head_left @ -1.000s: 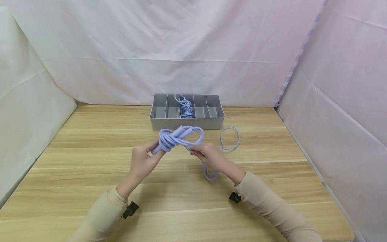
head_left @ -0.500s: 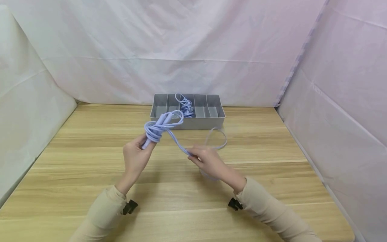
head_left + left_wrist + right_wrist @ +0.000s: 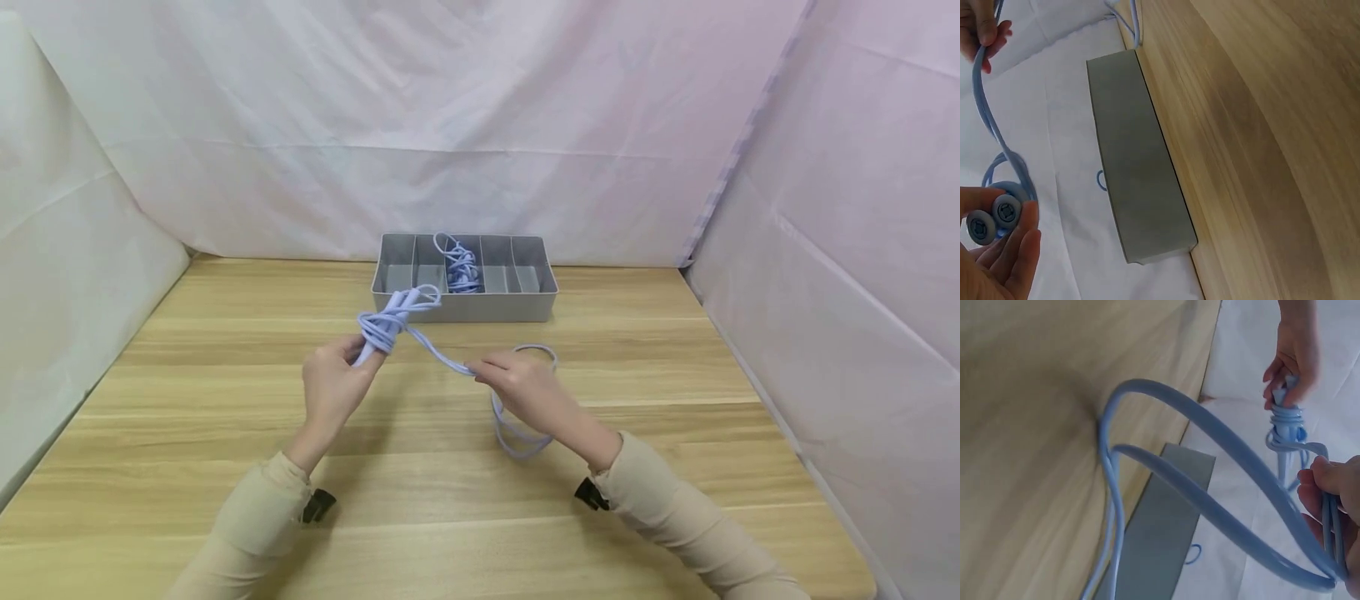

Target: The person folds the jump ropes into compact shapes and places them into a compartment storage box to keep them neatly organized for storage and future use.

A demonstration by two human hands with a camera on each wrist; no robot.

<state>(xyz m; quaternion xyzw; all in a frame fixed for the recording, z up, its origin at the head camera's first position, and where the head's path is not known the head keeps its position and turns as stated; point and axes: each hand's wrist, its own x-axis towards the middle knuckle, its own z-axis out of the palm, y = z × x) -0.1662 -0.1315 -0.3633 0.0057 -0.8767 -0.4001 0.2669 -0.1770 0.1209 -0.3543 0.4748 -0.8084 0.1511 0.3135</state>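
Observation:
My left hand (image 3: 333, 387) grips the two handles of a light blue jump rope (image 3: 381, 329), with several turns of its cord wound round them. In the left wrist view the round ends of the handles (image 3: 1005, 211) stick out between thumb and fingers. A doubled stretch of cord (image 3: 438, 354) runs from this bundle to my right hand (image 3: 525, 387), which pinches it. From the right hand, loose cord hangs in loops (image 3: 1210, 431) down towards the table, partly hidden behind that hand in the head view.
A grey box with compartments (image 3: 465, 308) stands at the back of the wooden table (image 3: 450, 517). A second tangled blue cord (image 3: 463, 273) lies in its middle compartment, one loop poking above the rim. White cloth (image 3: 480, 125) hangs behind and at both sides.
My left hand has moved left with the wound handles, away from my right hand. Cord now spans the gap between the hands. The loose loops beyond the right hand have shifted left.

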